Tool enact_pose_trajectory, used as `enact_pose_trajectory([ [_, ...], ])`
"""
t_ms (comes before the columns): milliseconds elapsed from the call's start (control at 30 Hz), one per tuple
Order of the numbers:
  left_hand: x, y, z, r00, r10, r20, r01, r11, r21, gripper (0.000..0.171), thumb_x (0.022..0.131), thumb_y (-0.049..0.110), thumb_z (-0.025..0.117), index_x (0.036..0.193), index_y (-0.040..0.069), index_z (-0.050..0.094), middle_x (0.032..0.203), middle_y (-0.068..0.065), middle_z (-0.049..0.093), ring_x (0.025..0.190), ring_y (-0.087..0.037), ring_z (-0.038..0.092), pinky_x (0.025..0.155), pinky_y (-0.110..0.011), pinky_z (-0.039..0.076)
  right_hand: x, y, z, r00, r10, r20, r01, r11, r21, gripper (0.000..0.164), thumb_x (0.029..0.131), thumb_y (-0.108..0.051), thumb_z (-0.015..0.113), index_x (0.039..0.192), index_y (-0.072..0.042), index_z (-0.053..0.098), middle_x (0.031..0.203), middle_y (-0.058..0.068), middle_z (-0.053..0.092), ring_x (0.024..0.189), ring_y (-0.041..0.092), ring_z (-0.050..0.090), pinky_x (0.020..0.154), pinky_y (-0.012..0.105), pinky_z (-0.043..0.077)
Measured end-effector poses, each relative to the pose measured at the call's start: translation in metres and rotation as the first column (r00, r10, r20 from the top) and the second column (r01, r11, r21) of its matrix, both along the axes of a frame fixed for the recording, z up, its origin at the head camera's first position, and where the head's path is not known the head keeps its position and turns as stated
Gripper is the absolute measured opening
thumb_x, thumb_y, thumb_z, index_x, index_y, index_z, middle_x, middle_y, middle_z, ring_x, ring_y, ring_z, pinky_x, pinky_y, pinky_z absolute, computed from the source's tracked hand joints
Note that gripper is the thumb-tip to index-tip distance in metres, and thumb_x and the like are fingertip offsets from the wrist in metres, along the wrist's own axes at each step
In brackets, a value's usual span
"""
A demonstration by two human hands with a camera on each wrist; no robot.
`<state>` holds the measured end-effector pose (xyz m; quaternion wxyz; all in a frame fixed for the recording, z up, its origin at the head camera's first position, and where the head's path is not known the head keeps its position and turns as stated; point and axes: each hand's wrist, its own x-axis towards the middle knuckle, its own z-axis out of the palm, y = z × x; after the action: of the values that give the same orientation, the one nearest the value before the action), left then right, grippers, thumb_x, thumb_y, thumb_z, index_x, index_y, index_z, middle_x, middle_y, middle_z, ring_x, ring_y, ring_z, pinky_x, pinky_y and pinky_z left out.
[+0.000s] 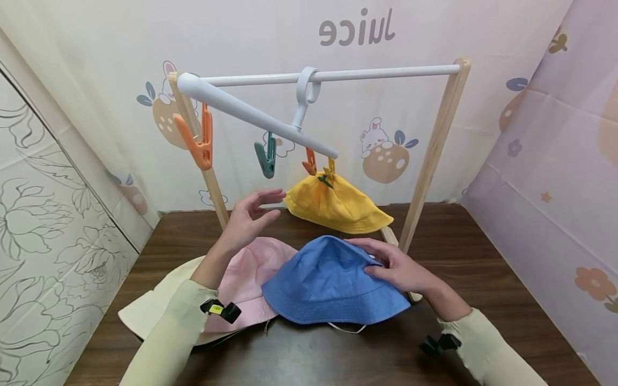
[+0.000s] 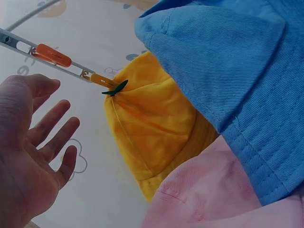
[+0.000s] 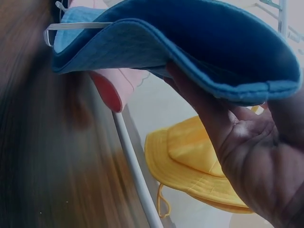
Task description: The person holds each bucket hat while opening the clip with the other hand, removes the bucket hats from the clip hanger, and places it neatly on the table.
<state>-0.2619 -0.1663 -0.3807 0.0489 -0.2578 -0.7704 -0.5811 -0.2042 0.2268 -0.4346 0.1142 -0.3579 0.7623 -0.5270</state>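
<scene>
A blue bucket hat (image 1: 333, 284) is gripped at its right side by my right hand (image 1: 393, 265), thumb in front and fingers behind. In the right wrist view the blue hat's brim (image 3: 247, 90) curves over that hand, and a white chin cord (image 3: 80, 25) crosses it. My left hand (image 1: 248, 220) is raised with loosely bent fingers and holds nothing. It is above a pink bucket hat (image 1: 251, 268), below a green clothespin (image 1: 267, 158) on a white hanger (image 1: 241, 110). A yellow hat (image 1: 333, 206) hangs from a yellow clothespin (image 1: 330, 167) at the hanger's far end.
The hanger hooks over the white rod (image 1: 386, 73) of a wooden-legged rack (image 1: 436, 145). Orange clothespins (image 1: 200, 139) also hang from it. A cream hat (image 1: 166, 289) lies on the dark wooden table (image 1: 289, 354), partly under the pink one. A printed curtain (image 1: 270, 32) stands behind.
</scene>
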Motion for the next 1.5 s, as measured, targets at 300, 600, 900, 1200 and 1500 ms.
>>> enact_pose_trajectory([
  [300, -0.0019, -0.0001, -0.0016, 1.0, -0.005, -0.006, 0.005, 1.0, 0.008, 0.05, 0.107, 0.003, 0.07, 0.156, -0.002, 0.06, 0.154, -0.024, 0.07, 0.147, -0.041, 0.065, 0.109, -0.023, 0.055, -0.001, 0.0021, -0.0044, 0.999, -0.031, -0.019, 0.031, 0.998, 0.046, 0.06, 0.109, 0.002, 0.064, 0.167, -0.005, 0.049, 0.173, 0.019, 0.054, 0.148, -0.01, 0.054, 0.119, 0.013, 0.045],
  [600, -0.0013, -0.0004, -0.0016, 1.0, -0.008, 0.002, 0.008, 1.0, 0.006, 0.049, 0.108, 0.005, 0.069, 0.156, 0.003, 0.062, 0.156, -0.024, 0.069, 0.148, -0.04, 0.065, 0.111, -0.024, 0.055, -0.0024, 0.004, -0.0048, 0.999, -0.028, -0.038, 0.031, 0.996, 0.078, 0.061, 0.109, 0.002, 0.064, 0.168, -0.006, 0.048, 0.173, 0.025, 0.051, 0.15, -0.013, 0.049, 0.12, 0.012, 0.042],
  [900, -0.0026, 0.0012, -0.0033, 1.0, -0.03, -0.006, 0.03, 1.0, 0.007, 0.049, 0.108, 0.004, 0.069, 0.156, 0.003, 0.061, 0.156, -0.024, 0.069, 0.147, -0.042, 0.066, 0.112, -0.026, 0.058, -0.0024, 0.0052, -0.0043, 0.998, -0.038, -0.039, 0.043, 0.99, 0.131, 0.061, 0.11, 0.0, 0.064, 0.168, -0.007, 0.048, 0.174, 0.027, 0.049, 0.147, -0.015, 0.048, 0.119, 0.014, 0.043],
  [1200, -0.0009, 0.0025, -0.0027, 0.999, -0.037, -0.002, 0.037, 0.999, -0.001, 0.051, 0.107, 0.005, 0.07, 0.156, 0.002, 0.061, 0.155, -0.022, 0.07, 0.148, -0.041, 0.065, 0.11, -0.021, 0.055, -0.0042, 0.0059, -0.005, 0.997, -0.073, -0.036, 0.079, 0.979, 0.187, 0.061, 0.11, -0.003, 0.064, 0.169, -0.01, 0.049, 0.176, 0.023, 0.049, 0.154, 0.005, 0.051, 0.119, 0.015, 0.043],
  [1500, -0.0007, 0.0041, -0.0015, 0.999, -0.038, -0.007, 0.038, 0.999, -0.005, 0.05, 0.107, 0.004, 0.07, 0.156, 0.003, 0.061, 0.155, -0.023, 0.069, 0.148, -0.041, 0.065, 0.111, -0.022, 0.055, -0.0053, 0.0056, -0.0051, 0.996, -0.088, -0.019, 0.09, 0.968, 0.233, 0.062, 0.112, -0.005, 0.063, 0.171, -0.01, 0.046, 0.175, 0.024, 0.048, 0.156, 0.05, 0.048, 0.12, 0.032, 0.047],
])
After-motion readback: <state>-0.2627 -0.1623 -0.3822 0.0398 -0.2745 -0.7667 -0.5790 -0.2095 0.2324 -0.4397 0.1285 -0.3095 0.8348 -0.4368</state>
